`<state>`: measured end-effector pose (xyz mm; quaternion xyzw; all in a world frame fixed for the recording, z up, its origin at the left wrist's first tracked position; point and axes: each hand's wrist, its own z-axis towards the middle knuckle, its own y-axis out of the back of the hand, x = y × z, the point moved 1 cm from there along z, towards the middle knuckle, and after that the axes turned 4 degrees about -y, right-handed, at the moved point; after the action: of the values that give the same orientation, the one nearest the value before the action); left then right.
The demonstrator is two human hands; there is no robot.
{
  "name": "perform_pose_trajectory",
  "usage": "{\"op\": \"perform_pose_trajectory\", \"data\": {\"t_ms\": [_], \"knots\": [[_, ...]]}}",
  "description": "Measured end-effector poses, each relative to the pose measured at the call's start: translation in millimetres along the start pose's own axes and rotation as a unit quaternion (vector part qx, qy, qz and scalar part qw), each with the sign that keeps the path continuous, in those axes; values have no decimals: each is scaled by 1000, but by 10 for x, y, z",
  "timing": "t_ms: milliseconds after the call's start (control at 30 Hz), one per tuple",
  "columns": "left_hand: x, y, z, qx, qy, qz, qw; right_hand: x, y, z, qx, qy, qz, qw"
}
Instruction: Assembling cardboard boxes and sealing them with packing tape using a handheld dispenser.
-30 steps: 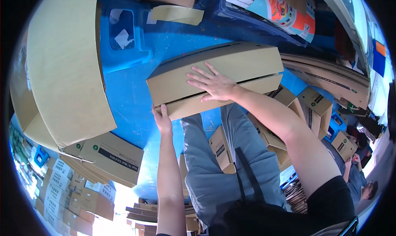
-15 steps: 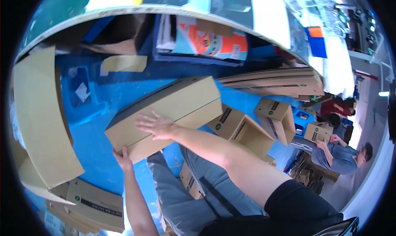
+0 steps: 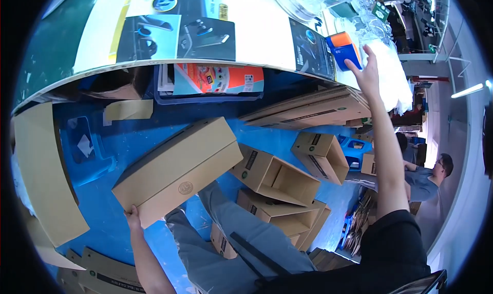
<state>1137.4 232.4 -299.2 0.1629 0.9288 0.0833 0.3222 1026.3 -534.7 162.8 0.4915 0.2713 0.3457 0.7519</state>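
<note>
A long closed cardboard box (image 3: 177, 171) lies tilted in front of my legs, its seam running along the upper face and a round printed mark near its right part. My left hand (image 3: 133, 219) grips its lower left corner, the thumb on the cardboard and the other fingers mostly hidden. My right arm stretches up to the table edge. There my right hand (image 3: 367, 73) is open, thumb and fingers apart, beside a blue and orange object (image 3: 345, 52) whose kind I cannot make out. The thumb overlaps its edge; whether it touches I cannot tell.
The table (image 3: 262, 45) holds printed packages (image 3: 205, 40) and clear plastic wrapping (image 3: 303, 1). Below it stand a blue bin (image 3: 210, 98) and flat cardboard sheets (image 3: 313, 109). Open boxes (image 3: 277, 176) stand on my right, a blue stool (image 3: 84, 145) on my left. A co-worker (image 3: 429, 178) sits at far right.
My right hand has left the box's top and moved up and right to the blue and orange object. My left hand stays on the box corner. The view has shifted, showing more of the table.
</note>
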Motion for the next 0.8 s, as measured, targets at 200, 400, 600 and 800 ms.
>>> {"op": "perform_pose_trajectory", "data": {"t_ms": [200,400,600,800], "knots": [[158,47,143,-31,20,33,999,-737,-364,382,141,-201,142,959],[264,145,233,-20,32,9,999,-442,-224,509,255,-112,65,958],[558,62,307,-5,3,-11,1000,560,480,-491,294,-134,324,889],[792,520,426,-15,-18,56,998,2493,-455,-2127,684,34,468,559]]}}
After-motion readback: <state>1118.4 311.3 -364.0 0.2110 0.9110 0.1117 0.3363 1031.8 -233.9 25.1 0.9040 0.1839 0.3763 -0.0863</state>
